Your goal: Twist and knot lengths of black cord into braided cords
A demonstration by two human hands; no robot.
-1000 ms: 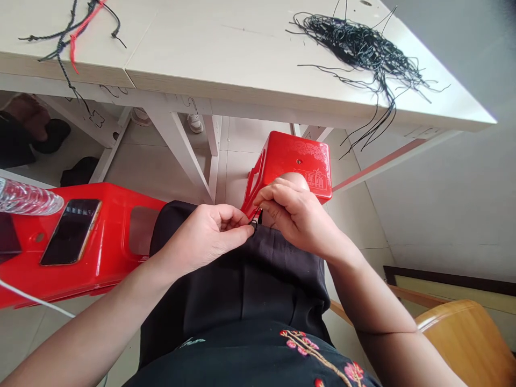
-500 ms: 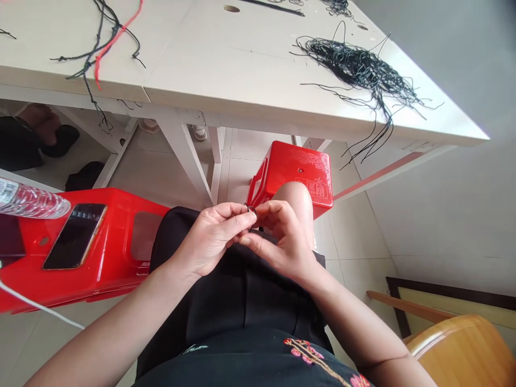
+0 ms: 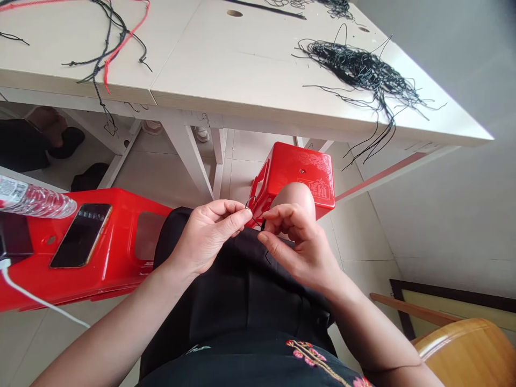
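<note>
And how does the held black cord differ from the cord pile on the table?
The held cord runs between the left hand and right hand; the cord pile lies on the table. The held cord shows short bits, the cord pile many tangled strands. Both are black.

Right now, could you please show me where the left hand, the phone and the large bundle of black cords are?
Left hand [image 3: 208,231]: head view, the back of the hand.
Phone [image 3: 81,235]: head view, middle of the screen.
Bundle of black cords [image 3: 358,65]: head view, its dense middle.
</note>
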